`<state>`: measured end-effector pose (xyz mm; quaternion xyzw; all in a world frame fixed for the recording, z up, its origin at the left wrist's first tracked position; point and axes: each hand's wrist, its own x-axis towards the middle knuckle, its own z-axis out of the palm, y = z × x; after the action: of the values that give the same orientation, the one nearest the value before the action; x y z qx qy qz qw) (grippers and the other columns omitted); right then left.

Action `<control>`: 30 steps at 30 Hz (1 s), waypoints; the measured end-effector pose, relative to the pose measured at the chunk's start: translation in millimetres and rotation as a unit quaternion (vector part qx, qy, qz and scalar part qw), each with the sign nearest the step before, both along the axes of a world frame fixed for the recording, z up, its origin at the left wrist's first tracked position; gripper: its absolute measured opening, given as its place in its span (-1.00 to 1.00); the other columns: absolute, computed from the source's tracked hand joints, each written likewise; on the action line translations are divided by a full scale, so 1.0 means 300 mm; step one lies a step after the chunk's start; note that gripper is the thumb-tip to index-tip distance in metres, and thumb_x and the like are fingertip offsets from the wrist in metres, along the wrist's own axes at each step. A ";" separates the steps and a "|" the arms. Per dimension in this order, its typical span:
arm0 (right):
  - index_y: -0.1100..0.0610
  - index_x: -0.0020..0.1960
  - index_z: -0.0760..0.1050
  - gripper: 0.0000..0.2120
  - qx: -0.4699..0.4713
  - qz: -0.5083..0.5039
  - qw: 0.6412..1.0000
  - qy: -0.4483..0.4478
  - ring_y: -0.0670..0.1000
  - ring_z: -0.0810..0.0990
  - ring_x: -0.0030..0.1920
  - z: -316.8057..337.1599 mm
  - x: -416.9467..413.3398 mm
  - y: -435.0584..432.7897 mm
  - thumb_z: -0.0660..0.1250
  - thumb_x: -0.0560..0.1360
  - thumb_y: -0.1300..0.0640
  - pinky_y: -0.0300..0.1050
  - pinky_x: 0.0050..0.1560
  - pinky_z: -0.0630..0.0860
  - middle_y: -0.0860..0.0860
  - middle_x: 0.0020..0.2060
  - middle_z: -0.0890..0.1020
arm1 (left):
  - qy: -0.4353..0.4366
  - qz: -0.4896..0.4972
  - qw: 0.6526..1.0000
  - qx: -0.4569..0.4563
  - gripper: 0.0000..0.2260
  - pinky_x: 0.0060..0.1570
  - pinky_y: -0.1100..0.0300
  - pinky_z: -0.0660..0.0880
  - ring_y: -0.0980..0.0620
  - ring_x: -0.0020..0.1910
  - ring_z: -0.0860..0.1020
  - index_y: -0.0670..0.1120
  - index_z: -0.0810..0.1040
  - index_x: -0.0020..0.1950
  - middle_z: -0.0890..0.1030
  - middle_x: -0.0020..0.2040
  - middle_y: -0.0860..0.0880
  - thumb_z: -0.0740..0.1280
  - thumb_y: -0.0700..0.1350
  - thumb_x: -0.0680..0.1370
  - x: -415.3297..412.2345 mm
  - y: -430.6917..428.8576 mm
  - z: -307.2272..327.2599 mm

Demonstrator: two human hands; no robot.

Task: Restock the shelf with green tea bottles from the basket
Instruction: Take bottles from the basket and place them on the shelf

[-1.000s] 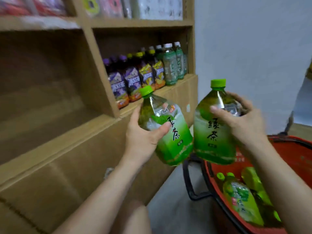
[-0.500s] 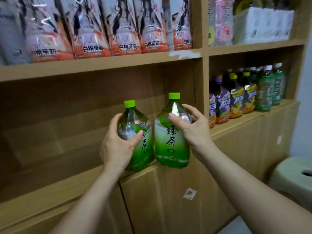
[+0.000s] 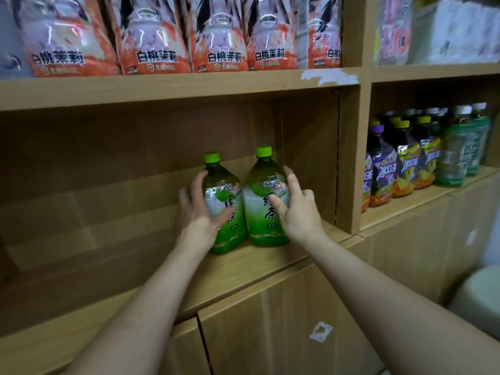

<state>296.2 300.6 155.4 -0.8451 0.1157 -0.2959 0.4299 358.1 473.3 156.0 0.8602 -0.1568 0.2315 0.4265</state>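
Wooden shelf bears two upright green tea bottles, left hand and right hand touching them straight-fingered; placing seemingly done, basket next.

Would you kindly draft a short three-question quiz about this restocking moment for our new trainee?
1. True or false: both green tea bottles, the left bottle and the right bottle, stand upright on the shelf.
2. Their caps are: A) green, B) purple, C) white?
3. Fill in: the ___ hand is at the bottle nearer the wooden divider.
Key: 1 true; 2 A; 3 right, the right hand.
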 end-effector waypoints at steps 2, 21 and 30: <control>-0.27 0.50 -0.08 -0.32 0.008 0.008 1.000 -0.003 0.10 0.54 0.05 -0.003 0.014 0.004 0.25 0.56 0.01 0.10 0.17 0.51 0.10 0.17 0.41 | 0.039 0.007 0.999 0.007 -0.18 0.26 -0.20 0.36 -0.34 0.36 0.32 0.24 0.06 0.45 0.11 0.49 -0.23 0.51 -0.02 0.37 0.018 -0.015 0.012; 0.17 -0.04 0.58 -0.89 0.120 -0.126 0.968 0.182 0.02 0.56 -0.27 -0.323 -1.466 -0.880 0.32 0.53 0.15 -0.32 -0.37 0.45 0.23 -0.20 0.64 | 0.078 -0.500 0.861 0.049 -0.84 -0.28 0.39 0.43 0.19 -0.28 0.55 -0.04 0.64 -0.13 0.63 -0.27 0.09 0.32 -0.28 0.50 -1.037 -0.963 -0.321; 0.05 0.34 0.44 -0.42 0.057 -0.143 0.837 0.525 0.08 0.55 0.19 -0.780 -1.649 -0.980 0.40 0.41 -0.19 -0.17 0.16 0.45 0.04 0.22 0.56 | 0.073 -0.568 0.712 0.407 -0.82 0.03 0.13 0.47 -0.05 0.09 0.57 0.01 0.59 0.08 0.64 0.06 -0.01 0.28 -0.07 0.51 -1.282 -1.391 -0.753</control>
<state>-198.4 6.6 -78.6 -0.8215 0.4605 0.1407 0.3054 -26.5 56.0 -69.8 0.7138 -0.6630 -0.2043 0.0961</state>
